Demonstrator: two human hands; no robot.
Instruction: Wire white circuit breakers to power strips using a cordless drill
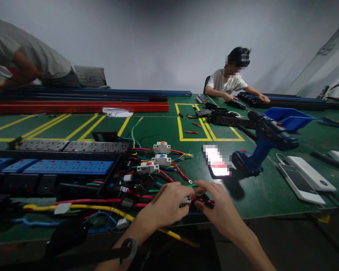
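Observation:
My left hand (171,199) is closed around a small pale circuit breaker (185,200) near the table's front edge; the fingers hide most of it. Just right of it, my right hand (219,201) has thumb and fingers curled around a slim red-and-dark piece (208,202). Whether that is a wire or a tool I cannot tell. Beyond my left hand lie three similar breakers, with an orange toggle (162,147), a blue toggle (161,160) and a red toggle (148,168). Red wires with ring terminals (190,181) lead off them.
Power strips with blue sockets (70,166) and thick cables (101,207) fill the left. A lit phone (217,161), a cordless drill (261,145) and a white power bank (310,173) stand right. A blue bin (289,117) lies behind. Two co-workers lean over the far side.

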